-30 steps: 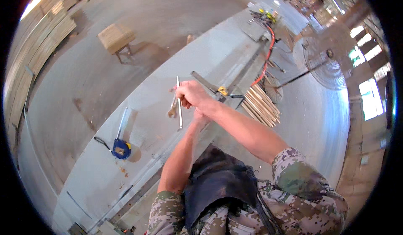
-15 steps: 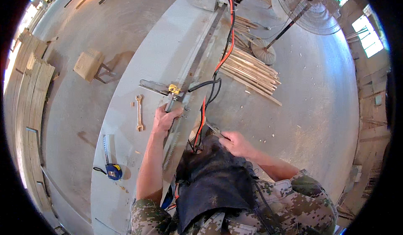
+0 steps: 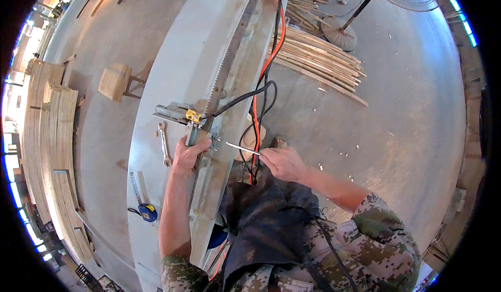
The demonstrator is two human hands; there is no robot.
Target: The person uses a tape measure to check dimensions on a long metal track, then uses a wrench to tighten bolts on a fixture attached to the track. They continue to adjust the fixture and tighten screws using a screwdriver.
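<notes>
My left hand (image 3: 187, 155) is closed around the lower part of a metal bracket (image 3: 192, 134) on the toothed rail (image 3: 221, 78). A yellow block (image 3: 193, 116) with a black cable sits on top of the bracket, and a flat metal arm juts left from it. In my right hand (image 3: 284, 164) is a thin silver rod-shaped tool (image 3: 242, 148), held by the fingers. Its tip points at the bracket's right side, a short gap away; its exact kind is unclear. Left of my left hand lies an open-ended wrench (image 3: 165, 145) on the grey tabletop (image 3: 172, 68).
A blue tape measure (image 3: 148, 213) rests on the tabletop, its blade partly out. Orange and black cables (image 3: 270, 62) run along the table's right side. On the floor are wooden strips (image 3: 318, 62), a fan stand (image 3: 342, 35), a wooden stool (image 3: 116, 82) and stacked boards (image 3: 60, 135).
My right hand has brought the tool up from beside the apron, toward the bracket. My left hand and the bracket have shifted slightly left, closer to the wrench. The whole view has also shifted.
</notes>
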